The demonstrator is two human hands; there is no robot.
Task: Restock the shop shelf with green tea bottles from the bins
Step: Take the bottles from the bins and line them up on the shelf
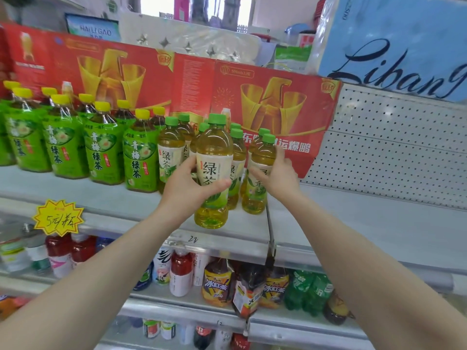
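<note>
My left hand grips a green tea bottle with a green cap and pale label, held at the front edge of the grey shelf. My right hand wraps around a second green tea bottle standing on the shelf to the right. Behind them stands a cluster of several more green tea bottles. No bins show in this view.
Yellow-capped plum green tea bottles fill the shelf's left side. Red cartons stand behind the bottles. A bare shelf with perforated backing lies to the right. Lower shelves hold mixed drinks; a yellow price tag hangs at left.
</note>
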